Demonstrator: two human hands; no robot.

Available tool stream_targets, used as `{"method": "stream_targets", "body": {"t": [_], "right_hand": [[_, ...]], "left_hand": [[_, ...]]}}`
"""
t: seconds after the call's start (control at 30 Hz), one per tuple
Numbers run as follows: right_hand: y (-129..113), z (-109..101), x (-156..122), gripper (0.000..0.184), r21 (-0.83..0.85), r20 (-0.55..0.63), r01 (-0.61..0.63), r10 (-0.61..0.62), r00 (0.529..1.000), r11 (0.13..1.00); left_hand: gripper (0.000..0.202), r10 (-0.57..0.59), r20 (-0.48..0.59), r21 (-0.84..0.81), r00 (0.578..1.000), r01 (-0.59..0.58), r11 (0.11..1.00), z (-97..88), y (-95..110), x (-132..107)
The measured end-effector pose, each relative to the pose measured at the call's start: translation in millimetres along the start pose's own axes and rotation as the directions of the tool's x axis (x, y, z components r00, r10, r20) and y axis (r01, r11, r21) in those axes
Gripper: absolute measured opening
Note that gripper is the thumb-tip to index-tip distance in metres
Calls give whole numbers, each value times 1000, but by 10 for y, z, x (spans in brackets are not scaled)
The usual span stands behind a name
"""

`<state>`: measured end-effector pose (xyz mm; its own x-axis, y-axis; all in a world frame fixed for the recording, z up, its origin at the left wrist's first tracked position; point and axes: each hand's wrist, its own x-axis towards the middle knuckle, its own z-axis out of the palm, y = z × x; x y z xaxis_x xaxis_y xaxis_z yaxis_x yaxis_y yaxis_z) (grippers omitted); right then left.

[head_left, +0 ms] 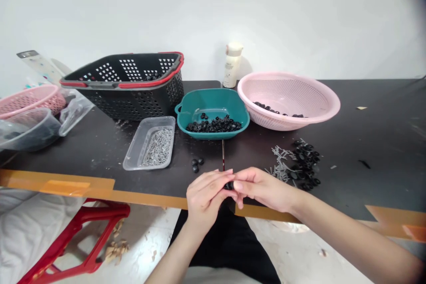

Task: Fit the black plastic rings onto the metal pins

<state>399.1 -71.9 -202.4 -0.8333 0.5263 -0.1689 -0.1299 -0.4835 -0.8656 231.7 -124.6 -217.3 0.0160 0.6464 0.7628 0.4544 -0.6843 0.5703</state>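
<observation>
Above the table's front edge my left hand (207,195) and my right hand (262,187) meet, both closed on one small round black plastic piece (229,185). Fingers cover much of it, so its full shape is hidden. Just beyond my left hand lie a few loose black round pieces (195,165). To the right of my right hand is a pile of black pieces (308,164) with metal pins, beside a heap of loose silvery pins (281,164). A clear plastic tray (133,156) of similar pins stands left of my hands.
A teal basin (213,97) holding many black pieces stands ahead, between a black basket (146,102) with red trim and a pink colander (289,80). Behind is a cream bottle (232,64). At left are a clear bowl (40,131) and a red stool (83,248).
</observation>
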Motion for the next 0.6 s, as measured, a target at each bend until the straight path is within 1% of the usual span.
{"method": "stream_targets", "body": {"t": [0.07,0.13,0.23,0.37,0.6], "right_hand": [[-6,-2,-9,27,-46,-17,28,-29,999,999],[-16,-5,-19,26,-66,-36,26,-28,999,997],[-42,-6,-33,27,-137,-32,16,-20,999,990],[-90,1,-46,27,-253,-26,59,-68,997,966],[-115,-46,-48,32,-261,-45,5,-17,999,965]], "left_hand": [[16,-8,1,-5,1000,8,1000,-2,0,0],[16,-7,10,-6,1000,7,1000,-2,3,-5],[18,-9,27,6,1000,9,1000,0,8,-16],[18,-31,23,10,999,31,999,2,10,-18],[18,-11,47,-7,999,12,1000,12,1,-6]]}}
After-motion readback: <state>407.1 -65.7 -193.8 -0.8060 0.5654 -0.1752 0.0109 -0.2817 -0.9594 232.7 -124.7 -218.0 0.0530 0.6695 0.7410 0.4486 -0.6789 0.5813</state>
